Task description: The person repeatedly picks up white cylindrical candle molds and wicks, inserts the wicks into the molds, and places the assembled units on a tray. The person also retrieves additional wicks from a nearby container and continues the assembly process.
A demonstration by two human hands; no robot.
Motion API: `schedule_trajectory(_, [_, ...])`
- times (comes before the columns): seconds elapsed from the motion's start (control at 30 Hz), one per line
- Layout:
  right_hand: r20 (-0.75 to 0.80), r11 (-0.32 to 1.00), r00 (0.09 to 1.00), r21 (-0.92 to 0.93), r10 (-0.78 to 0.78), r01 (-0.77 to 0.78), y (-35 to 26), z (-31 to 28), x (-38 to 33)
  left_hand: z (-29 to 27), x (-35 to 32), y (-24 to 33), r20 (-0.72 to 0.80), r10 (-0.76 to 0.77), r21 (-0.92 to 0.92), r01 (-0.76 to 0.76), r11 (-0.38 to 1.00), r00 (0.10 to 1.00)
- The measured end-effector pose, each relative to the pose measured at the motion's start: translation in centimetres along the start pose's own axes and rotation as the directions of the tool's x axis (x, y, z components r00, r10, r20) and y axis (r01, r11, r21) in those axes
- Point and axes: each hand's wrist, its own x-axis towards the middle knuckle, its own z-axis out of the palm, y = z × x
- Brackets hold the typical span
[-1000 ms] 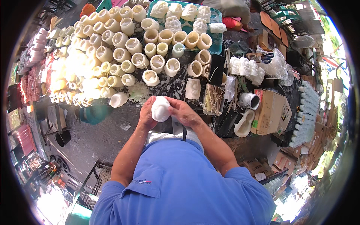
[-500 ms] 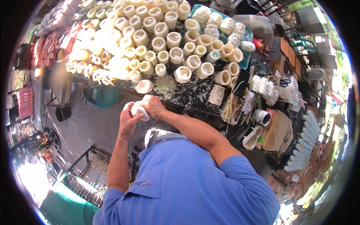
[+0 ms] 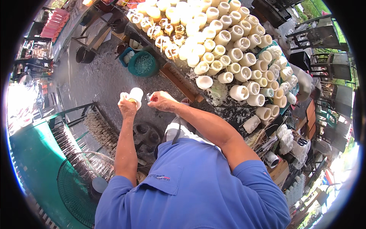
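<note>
In front of my waist, my left hand (image 3: 128, 105) is closed around a smooth white cylinder (image 3: 136, 94), which looks like a wax candle. To its right, apart from the cylinder, my right hand (image 3: 163, 101) pinches a small grey, shiny piece (image 3: 148, 97) between thumb and fingers; its kind is too small to make out. Beyond my right hand, a short round white candle (image 3: 204, 81) stands near the table's edge. Many cream-coloured hollow wax cylinders (image 3: 239, 92) crowd the table behind it.
A teal tub (image 3: 142, 64) holding pale scraps stands on the floor ahead. A green-caged fan (image 3: 85, 183) is at my lower left, beside a rack of pale rods (image 3: 100, 129). White shavings (image 3: 219, 93) litter the dark tabletop. A black bucket (image 3: 84, 55) stands farther left.
My view has turned left, bringing the fan and tub into sight. My hands have come apart: the white cylinder stays in my left hand, while my right has drawn away with the small grey piece.
</note>
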Motion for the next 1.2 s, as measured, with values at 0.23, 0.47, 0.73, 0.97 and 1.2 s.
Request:
schedule_trajectory(0.23, [0.279,0.736,0.943,0.675,-0.184,-0.056,-1.5,1.0,2.1,-4.2,-0.1,2.9,0.639,0.037,-0.685,0.546,0.482,0.768])
schedule_trajectory(0.47, [-0.038,0.93,0.992,0.346,-0.117,0.122,-8.5,-4.7,-5.4,-7.7,0.9,8.6,0.629,0.205,-0.752,0.52,0.406,0.75])
schedule_trajectory(0.73, [-0.612,0.966,0.748,-0.169,-0.257,0.194,-9.2,-16.6,-21.6,1.2,0.1,20.2,0.618,0.453,-0.752,0.314,0.58,0.643])
schedule_trajectory(0.97, [-0.923,0.791,0.041,-0.349,-0.381,-0.502,2.9,-39.1,-37.7,5.7,-7.7,26.9,0.762,0.381,-0.489,0.081,0.868,0.524])
schedule_trajectory(1.2, [-0.874,0.654,0.477,-0.307,0.094,-0.691,16.0,-52.3,-40.3,9.0,-14.6,29.8,0.83,0.333,-0.353,-0.04,0.935,0.447])
